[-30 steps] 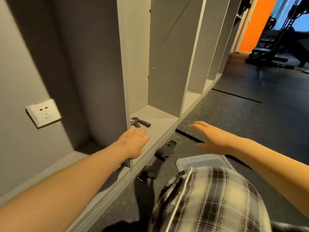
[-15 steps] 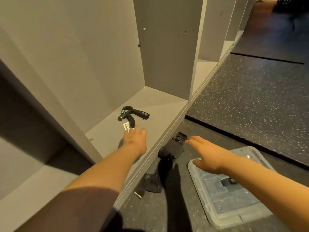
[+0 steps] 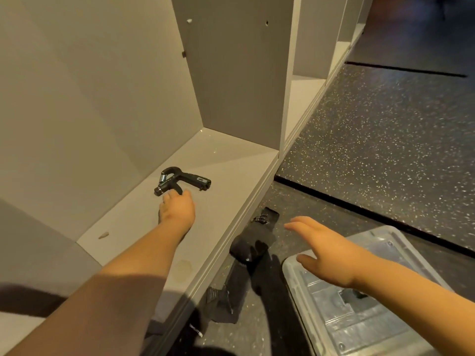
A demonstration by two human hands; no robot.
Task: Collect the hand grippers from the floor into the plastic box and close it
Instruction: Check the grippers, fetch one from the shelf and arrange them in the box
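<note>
1. The left hand (image 3: 177, 211) has closed the gap to the hand gripper (image 3: 185, 179) on the shelf (image 3: 231, 160). Its fingertips now touch the near handle, but I cannot tell if they have clasped it.
2. The right hand (image 3: 323, 253) hangs flat and relaxed over the box (image 3: 359, 322), holding nothing.
3. Pickup looks imminent.

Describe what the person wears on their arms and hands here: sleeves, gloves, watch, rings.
Both arms are bare as far as the frame shows, and no sleeve reaches either forearm. The left hand and the right hand wear no gloves. No watch, bracelet or ring shows on either wrist or on the fingers in view.
</note>
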